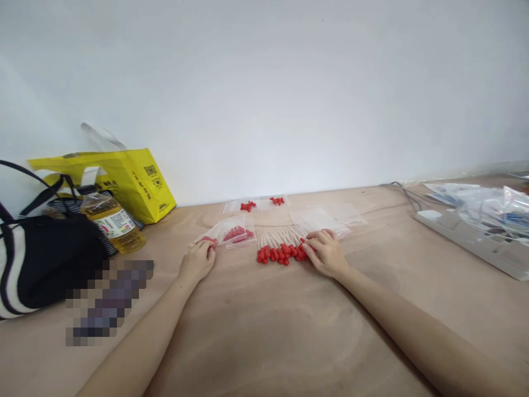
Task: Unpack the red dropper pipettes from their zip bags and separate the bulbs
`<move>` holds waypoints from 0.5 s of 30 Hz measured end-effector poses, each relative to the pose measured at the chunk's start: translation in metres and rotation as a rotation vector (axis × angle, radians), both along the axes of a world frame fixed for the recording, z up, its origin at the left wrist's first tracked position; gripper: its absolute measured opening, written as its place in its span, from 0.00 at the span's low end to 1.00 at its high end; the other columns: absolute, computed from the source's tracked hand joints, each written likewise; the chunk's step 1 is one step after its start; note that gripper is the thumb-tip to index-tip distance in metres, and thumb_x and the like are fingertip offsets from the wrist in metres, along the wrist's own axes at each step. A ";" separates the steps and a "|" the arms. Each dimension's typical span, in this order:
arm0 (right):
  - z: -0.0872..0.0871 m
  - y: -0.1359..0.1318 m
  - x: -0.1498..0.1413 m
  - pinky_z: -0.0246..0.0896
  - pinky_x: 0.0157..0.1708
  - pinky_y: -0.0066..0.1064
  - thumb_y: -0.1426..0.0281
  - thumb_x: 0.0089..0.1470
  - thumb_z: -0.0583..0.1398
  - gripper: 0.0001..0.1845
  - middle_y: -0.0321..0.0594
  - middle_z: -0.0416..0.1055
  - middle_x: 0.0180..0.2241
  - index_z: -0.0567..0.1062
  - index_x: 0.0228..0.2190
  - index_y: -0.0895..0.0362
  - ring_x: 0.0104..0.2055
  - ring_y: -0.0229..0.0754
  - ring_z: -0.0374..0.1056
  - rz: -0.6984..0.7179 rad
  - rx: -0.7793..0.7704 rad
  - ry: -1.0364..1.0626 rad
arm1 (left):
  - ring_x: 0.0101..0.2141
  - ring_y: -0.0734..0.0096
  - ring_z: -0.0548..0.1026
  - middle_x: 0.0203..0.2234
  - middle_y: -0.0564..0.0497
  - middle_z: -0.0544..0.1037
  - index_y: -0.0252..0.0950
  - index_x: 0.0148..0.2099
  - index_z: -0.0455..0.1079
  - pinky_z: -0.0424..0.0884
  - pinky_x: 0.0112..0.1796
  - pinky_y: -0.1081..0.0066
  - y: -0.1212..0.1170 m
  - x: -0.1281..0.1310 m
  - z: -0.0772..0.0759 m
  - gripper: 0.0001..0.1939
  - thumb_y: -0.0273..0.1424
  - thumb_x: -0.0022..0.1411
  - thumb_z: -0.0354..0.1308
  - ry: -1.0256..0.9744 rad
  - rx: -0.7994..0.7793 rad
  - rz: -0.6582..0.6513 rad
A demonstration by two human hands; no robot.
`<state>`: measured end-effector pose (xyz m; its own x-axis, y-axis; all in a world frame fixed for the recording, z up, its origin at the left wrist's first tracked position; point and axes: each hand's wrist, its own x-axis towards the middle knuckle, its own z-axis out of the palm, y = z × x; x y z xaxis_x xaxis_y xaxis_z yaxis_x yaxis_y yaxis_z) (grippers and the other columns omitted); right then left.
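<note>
Right hand [326, 252] touching one pile of red-tipped sticks [283, 252], left hand [198, 260] one bag [215, 230]; can't tell either grip! Beyond: two red clusters [248, 206].

Red-tipped sticks [283, 252] are spread in a row across the counter [248, 331], their right end touched by the right hand [328, 253]. The left hand [198, 260] is placed at filled clear bags [238, 234]. Farther back, two red clusters [248, 206] are seen. A yellow bag [159, 193], bottle [111, 220] and black bag [58, 259] are grouped at left; a power strip [475, 245] is set at right, near plastic packaging [491, 204].
</note>
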<state>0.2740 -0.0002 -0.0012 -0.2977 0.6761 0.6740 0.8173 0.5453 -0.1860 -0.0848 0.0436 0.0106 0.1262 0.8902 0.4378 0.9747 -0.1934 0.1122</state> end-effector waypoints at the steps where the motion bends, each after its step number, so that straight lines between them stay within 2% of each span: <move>1: 0.000 0.000 -0.001 0.44 0.46 0.38 0.68 0.54 0.49 0.13 0.40 0.69 0.35 0.73 0.29 0.54 0.38 0.39 0.62 -0.003 0.001 -0.005 | 0.38 0.62 0.71 0.36 0.46 0.74 0.37 0.35 0.65 0.66 0.37 0.66 0.001 0.000 0.000 0.10 0.28 0.55 0.43 0.007 0.003 0.022; 4: -0.001 0.004 0.002 0.43 0.46 0.39 0.67 0.53 0.50 0.12 0.41 0.68 0.36 0.73 0.30 0.54 0.40 0.41 0.61 -0.093 0.021 -0.017 | 0.37 0.63 0.71 0.34 0.46 0.73 0.36 0.34 0.65 0.65 0.37 0.66 0.004 -0.002 0.000 0.12 0.29 0.57 0.40 0.007 0.000 0.035; 7: -0.004 0.014 0.017 0.45 0.45 0.41 0.66 0.51 0.51 0.12 0.44 0.68 0.38 0.73 0.31 0.55 0.42 0.46 0.59 -0.335 0.015 0.045 | 0.39 0.65 0.70 0.37 0.47 0.73 0.36 0.38 0.65 0.64 0.39 0.68 0.005 -0.007 0.004 0.14 0.34 0.59 0.40 -0.005 -0.015 -0.004; 10: -0.009 0.025 0.039 0.48 0.42 0.41 0.65 0.52 0.50 0.15 0.47 0.68 0.37 0.72 0.33 0.58 0.42 0.49 0.59 -0.554 -0.059 0.153 | 0.37 0.66 0.70 0.37 0.49 0.73 0.37 0.41 0.65 0.64 0.38 0.69 0.003 -0.014 0.008 0.16 0.39 0.59 0.40 0.008 -0.073 -0.044; 13: -0.012 0.031 0.056 0.49 0.40 0.41 0.63 0.52 0.48 0.16 0.47 0.68 0.35 0.73 0.32 0.58 0.41 0.49 0.59 -0.622 -0.120 0.209 | 0.37 0.64 0.69 0.38 0.48 0.72 0.38 0.42 0.66 0.64 0.38 0.66 -0.005 -0.016 0.013 0.19 0.43 0.58 0.42 0.073 -0.118 -0.020; 15: -0.013 0.031 0.058 0.49 0.39 0.41 0.62 0.52 0.49 0.16 0.46 0.68 0.35 0.73 0.30 0.57 0.40 0.49 0.59 -0.615 -0.097 0.234 | 0.38 0.61 0.69 0.38 0.47 0.71 0.39 0.42 0.66 0.63 0.39 0.64 -0.018 -0.016 0.016 0.19 0.45 0.57 0.43 0.134 -0.103 -0.026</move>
<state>0.3317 0.0309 -0.0146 0.3085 0.7368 0.6016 0.9064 -0.0358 -0.4209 -0.1013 0.0257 0.0268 0.2004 0.9252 0.3223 0.9772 -0.2125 0.0022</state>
